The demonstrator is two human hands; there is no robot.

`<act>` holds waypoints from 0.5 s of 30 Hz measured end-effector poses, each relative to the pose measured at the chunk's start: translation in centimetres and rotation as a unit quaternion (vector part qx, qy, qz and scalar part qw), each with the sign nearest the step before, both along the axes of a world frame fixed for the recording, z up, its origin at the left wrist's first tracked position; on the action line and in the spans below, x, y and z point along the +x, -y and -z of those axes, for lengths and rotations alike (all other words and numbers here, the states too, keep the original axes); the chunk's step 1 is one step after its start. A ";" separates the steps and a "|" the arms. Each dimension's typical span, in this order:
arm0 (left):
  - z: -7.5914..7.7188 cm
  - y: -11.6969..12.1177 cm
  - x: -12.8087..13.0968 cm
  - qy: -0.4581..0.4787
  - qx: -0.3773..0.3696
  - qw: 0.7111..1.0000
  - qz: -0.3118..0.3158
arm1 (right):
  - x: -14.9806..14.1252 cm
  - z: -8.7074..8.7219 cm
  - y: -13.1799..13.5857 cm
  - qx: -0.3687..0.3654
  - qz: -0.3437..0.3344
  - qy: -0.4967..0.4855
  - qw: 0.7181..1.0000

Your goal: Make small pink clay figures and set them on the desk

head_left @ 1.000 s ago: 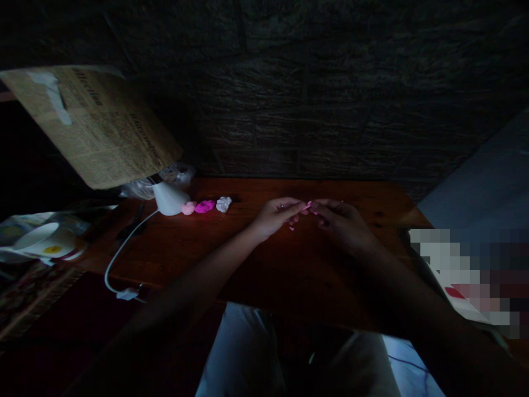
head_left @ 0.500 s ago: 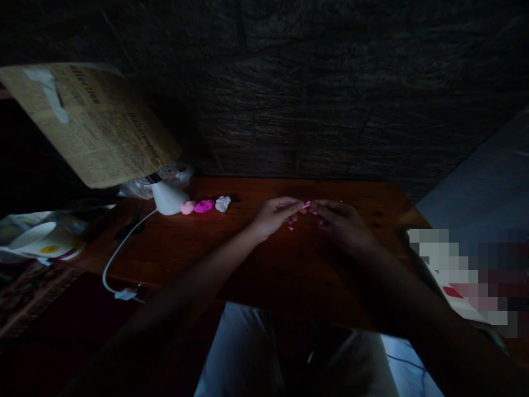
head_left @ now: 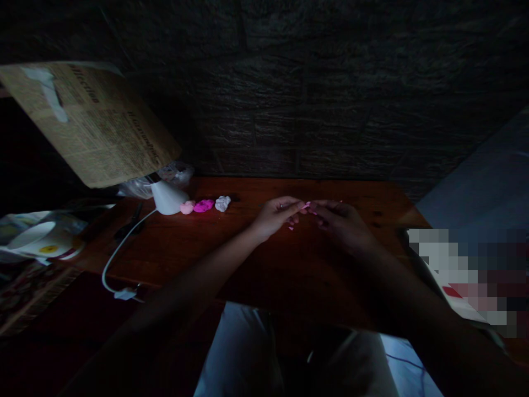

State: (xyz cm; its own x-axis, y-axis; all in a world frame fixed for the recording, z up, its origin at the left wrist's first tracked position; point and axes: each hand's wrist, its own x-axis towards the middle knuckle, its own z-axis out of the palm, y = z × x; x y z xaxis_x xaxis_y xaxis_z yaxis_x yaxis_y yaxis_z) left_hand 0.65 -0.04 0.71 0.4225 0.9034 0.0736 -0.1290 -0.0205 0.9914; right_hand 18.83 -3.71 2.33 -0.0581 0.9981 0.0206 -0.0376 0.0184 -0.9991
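Note:
My left hand (head_left: 275,216) and my right hand (head_left: 341,223) meet fingertip to fingertip over the middle of a red-brown wooden table (head_left: 248,264). Both pinch one small pink piece of clay (head_left: 307,205) between them. A tiny pink crumb (head_left: 291,227) lies on the table just below my left fingers. Further left lie three small clay lumps in a row: pale pink (head_left: 187,207), magenta (head_left: 204,205) and white (head_left: 223,203). The scene is very dark.
A white cone-shaped lamp base (head_left: 168,197) with a white cable (head_left: 113,262) stands left of the lumps. A newspaper sheet (head_left: 91,124) hangs at the upper left. A white bowl (head_left: 41,240) sits far left. A dark brick wall (head_left: 309,99) backs the table.

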 end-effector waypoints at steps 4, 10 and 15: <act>0.0 0.0 0.0 0.002 -0.007 1.000 -0.001 | 0.0 0.2 0.0 -0.006 0.003 -0.002 1.000; -0.2 0.1 0.1 0.010 -0.010 1.000 0.000 | 0.0 0.0 0.0 -0.010 0.001 -0.006 1.000; -0.3 0.1 0.1 0.009 -0.012 1.000 0.004 | -0.1 -0.2 0.1 -0.012 0.008 -0.006 1.000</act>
State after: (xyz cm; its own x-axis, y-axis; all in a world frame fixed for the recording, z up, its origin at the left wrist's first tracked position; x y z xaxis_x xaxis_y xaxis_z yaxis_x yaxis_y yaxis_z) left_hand 0.72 -0.12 1.00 0.4281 0.9017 0.0603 -0.1474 0.0038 0.9891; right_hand 18.77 -3.77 2.54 -0.0423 0.9991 -0.0025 -0.0494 -0.0046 -0.9988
